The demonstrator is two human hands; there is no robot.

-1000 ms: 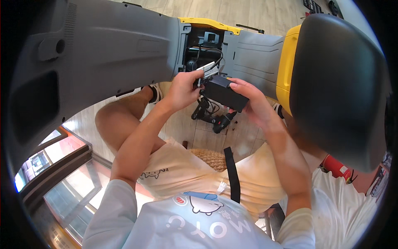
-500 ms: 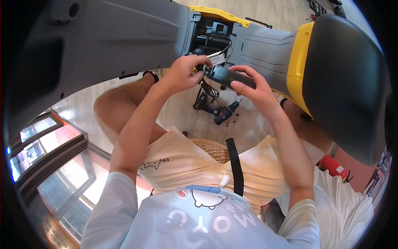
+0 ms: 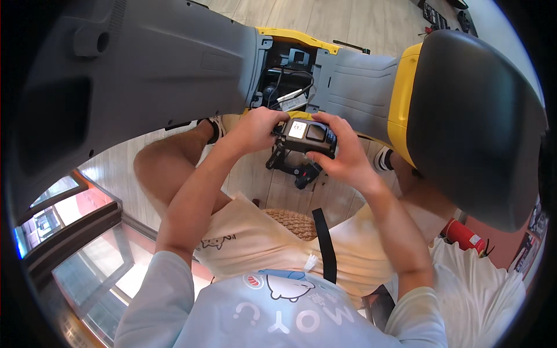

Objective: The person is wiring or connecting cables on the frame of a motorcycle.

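In front of the open floorboard compartment, both hands hold a black box-shaped device (image 3: 297, 145) with a white label or panel and a dark glossy patch on its upper face. My right hand (image 3: 347, 152) wraps its right end, thumb on the near side, fingers on the far side. My left hand (image 3: 259, 130) is closed at the device's left end, where something dark, possibly a plug or cable, is half hidden by the fingers. Just beyond is the compartment (image 3: 272, 61) of a grey and yellow scooter, with black cables and a white labelled part (image 3: 293, 101) in it.
Below the device a black cordless drill (image 3: 307, 174) lies on the wooden floor, partly covered. The scooter's black seat (image 3: 470, 127) rises on the right, its grey front body (image 3: 168, 64) on the left. A glass cabinet (image 3: 93, 255) stands at left; a red fire extinguisher (image 3: 463, 236) at right.
The black device has turned so its labelled face points up, and it has come slightly nearer to me. Both hands moved with it, and the view shifted a little.
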